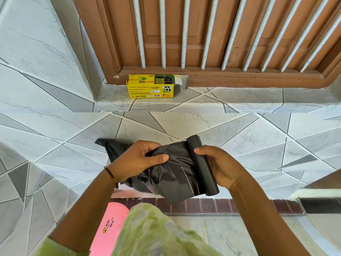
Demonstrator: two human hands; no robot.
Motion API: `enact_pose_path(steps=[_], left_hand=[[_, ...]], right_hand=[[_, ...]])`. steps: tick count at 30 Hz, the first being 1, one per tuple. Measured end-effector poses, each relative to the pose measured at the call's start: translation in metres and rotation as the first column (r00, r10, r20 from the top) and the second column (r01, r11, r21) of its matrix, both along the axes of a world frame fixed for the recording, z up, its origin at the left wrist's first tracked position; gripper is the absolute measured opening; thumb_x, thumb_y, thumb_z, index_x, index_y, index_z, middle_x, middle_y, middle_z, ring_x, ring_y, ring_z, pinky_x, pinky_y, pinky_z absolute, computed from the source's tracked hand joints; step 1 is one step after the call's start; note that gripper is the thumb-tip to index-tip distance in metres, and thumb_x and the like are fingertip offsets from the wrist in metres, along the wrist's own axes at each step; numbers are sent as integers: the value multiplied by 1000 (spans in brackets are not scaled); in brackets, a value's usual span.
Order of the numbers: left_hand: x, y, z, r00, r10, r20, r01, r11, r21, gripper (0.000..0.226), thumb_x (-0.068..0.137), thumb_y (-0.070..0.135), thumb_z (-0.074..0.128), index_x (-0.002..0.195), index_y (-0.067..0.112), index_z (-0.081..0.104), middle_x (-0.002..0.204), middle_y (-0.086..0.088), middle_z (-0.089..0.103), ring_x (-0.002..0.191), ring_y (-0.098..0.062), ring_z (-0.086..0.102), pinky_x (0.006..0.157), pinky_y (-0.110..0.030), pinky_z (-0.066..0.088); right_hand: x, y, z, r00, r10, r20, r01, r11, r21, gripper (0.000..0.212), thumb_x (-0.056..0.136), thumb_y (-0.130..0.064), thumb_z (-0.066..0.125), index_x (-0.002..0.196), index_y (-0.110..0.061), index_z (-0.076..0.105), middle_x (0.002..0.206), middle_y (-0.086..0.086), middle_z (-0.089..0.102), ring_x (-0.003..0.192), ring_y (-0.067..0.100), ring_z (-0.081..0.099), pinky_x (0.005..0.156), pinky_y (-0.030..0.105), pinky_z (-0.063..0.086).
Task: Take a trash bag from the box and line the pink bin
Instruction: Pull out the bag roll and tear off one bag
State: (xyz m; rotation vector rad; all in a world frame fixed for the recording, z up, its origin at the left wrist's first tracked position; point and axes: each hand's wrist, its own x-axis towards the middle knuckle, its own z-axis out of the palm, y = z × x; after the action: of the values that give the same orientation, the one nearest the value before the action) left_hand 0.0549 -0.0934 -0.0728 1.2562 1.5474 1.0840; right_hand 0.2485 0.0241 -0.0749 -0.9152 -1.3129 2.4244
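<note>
Centrally, a black trash bag (171, 172) is held in the air between two bare hands, over the tiled floor (230, 130). One bag has been partly drawn off the roll (203, 165); its loose, crumpled plastic spreads to the left, and a dotted tear line is seen running down the plastic just left of the roll. The roll itself is kept as a dark tube at the right edge of the plastic.

The crumpled part of the bag is pinched by the left hand (136, 157), with the thumb laid across the front and the fingers curled behind. The roll is clasped by the right hand (219, 165), the thumb pressed on its front and the fingers wrapped around from behind. A beaded bracelet (111, 175) is worn on the left wrist.

Below the bag and a little to the left, part of the pink bin (108, 230) is seen, with some small dark writing on it; much of it is hidden by green clothing (151, 233). No liner can be made out on the visible part.

Well beyond the bag, a yellow box (150, 88) is set on a tiled step, its right end flap open. Just behind the box, a brown wooden door (206, 34) fronted by white bars (163, 34) is seen.
</note>
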Motion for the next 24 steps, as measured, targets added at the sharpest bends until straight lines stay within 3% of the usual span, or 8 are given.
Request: enact_pose_path(steps=[1,3,5,8,11,14,19,24], left_hand=[[-2,-1,1,1000,-16,18,17,1000,-17,11,84,9,63,92,8,70,80,3,74,80,-11,69,71,-19,54],[-5,0,-1,999,-36,23,38,998,-52,13,84,7,62,91,14,70,82,6,74,82,-9,69,74,-18,53],[-5,1,-1,999,-51,6,51,995,-87,13,86,8,61,91,14,70,83,5,73,83,-9,67,78,-19,52],[0,3,-2,998,-58,33,61,992,-107,16,89,12,56,97,7,70,89,-1,72,88,-9,65,85,-21,51],[6,4,2,999,-39,11,40,998,-40,21,91,16,52,79,20,69,69,15,67,74,4,58,73,-11,44],[9,7,3,1000,-16,-19,16,1000,0,19,90,16,54,78,19,69,65,13,66,72,-1,57,71,-13,44],[13,11,5,996,-46,-70,47,999,4,15,88,13,58,80,17,70,62,17,67,65,6,56,65,-9,42],[14,7,6,997,63,-48,-62,998,22,16,89,17,57,82,18,71,63,14,70,63,4,60,63,-10,46]], right_hand=[[2,2,-3,1000,-14,-22,13,1000,-28,18,71,-14,59,58,-12,72,65,5,69,58,16,64,60,22,53],[2,2,-3,999,-19,-32,18,999,-37,23,77,-14,56,60,-12,73,64,4,69,57,16,65,59,21,53],[-1,-1,-3,1000,-13,-9,14,1000,7,14,72,-16,66,80,-6,72,78,11,70,67,21,66,66,26,55],[-7,-4,0,999,-11,38,10,999,39,36,69,-13,73,100,3,66,91,18,69,76,26,66,71,31,56],[-8,-6,0,998,-51,39,49,998,50,47,65,-13,71,107,9,63,101,24,67,86,30,65,75,35,56],[-10,-8,0,997,-52,48,49,997,53,46,64,-14,72,105,5,65,104,24,68,87,31,66,75,35,56],[-16,-17,3,998,-12,69,14,1000,-19,38,63,-18,75,97,0,68,93,19,70,81,29,67,74,35,55],[-20,-22,-1,978,-204,36,206,977,-59,33,71,-10,71,100,5,67,90,21,69,76,30,66,71,35,56]])
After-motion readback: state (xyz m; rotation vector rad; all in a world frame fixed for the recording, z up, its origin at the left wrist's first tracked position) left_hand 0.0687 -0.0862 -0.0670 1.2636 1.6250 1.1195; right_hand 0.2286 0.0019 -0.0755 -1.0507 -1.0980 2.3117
